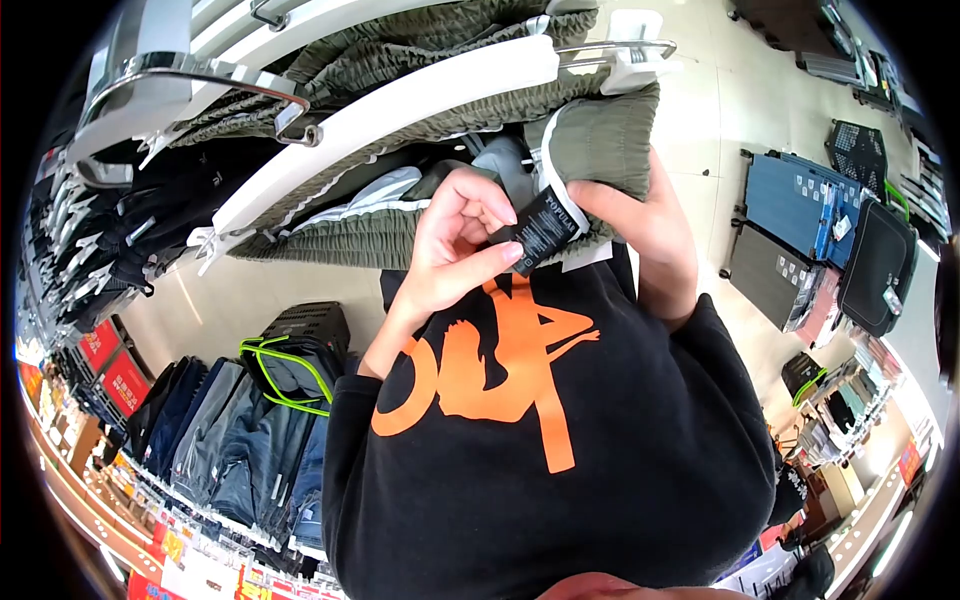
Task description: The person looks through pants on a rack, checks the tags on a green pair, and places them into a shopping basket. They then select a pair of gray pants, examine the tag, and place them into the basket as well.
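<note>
An olive-green garment (605, 135) with a gathered elastic waistband hangs from a white clip hanger (390, 125) in front of me. A black label (545, 228) with white print, partly reading "POPULA", is sewn inside it. My left hand (455, 240) pinches the label's free end between thumb and fingers. Folded back by my right hand (645, 220), the waistband is gripped with the thumb inside near the label; the other fingers are hidden behind the fabric. A white tag (587, 254) shows under the waistband.
Similar olive garments hang behind on a metal rack arm (200, 75). Dark clothes (75, 220) crowd the left side. Jeans (235, 440) and a black basket with a green handle (290, 355) are at lower left. Folded clothes (800, 205) and a black case (878, 270) lie right.
</note>
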The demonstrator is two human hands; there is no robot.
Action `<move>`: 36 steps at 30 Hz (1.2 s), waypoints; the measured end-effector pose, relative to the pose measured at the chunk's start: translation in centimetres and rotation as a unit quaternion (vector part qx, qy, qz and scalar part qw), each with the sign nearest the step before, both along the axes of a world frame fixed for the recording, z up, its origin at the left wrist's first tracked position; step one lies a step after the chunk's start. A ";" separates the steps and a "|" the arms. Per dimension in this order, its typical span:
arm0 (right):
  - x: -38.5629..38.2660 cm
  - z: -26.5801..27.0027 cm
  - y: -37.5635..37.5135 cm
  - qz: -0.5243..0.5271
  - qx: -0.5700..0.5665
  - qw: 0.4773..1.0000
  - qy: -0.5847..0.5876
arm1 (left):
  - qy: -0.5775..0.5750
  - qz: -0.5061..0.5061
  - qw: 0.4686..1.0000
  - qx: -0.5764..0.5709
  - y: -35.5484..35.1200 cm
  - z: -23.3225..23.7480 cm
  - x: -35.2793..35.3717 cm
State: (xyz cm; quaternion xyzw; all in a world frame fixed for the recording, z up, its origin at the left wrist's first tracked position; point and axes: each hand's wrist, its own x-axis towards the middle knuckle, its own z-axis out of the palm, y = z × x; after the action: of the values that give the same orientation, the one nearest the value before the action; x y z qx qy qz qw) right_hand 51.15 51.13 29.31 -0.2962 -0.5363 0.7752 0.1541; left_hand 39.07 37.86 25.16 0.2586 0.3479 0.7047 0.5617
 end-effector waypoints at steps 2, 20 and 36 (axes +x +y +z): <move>0.1 -0.3 0.1 0.011 -0.001 1.000 0.008 | 0.012 0.005 1.000 0.010 -0.1 -0.1 0.2; 2.3 -0.2 1.5 -0.026 0.310 0.950 -0.036 | 0.793 0.048 0.544 -0.271 -8.9 0.9 -2.8; -6.3 0.9 -0.7 0.334 0.544 0.767 0.071 | 0.768 0.188 0.573 -0.213 -10.7 1.5 -1.6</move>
State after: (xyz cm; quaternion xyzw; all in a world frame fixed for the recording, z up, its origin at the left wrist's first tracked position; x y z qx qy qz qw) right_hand 44.83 50.41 30.24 0.0905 -0.9206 0.3752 0.0587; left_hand 37.49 27.19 26.70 0.5045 0.8300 0.2369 -0.0230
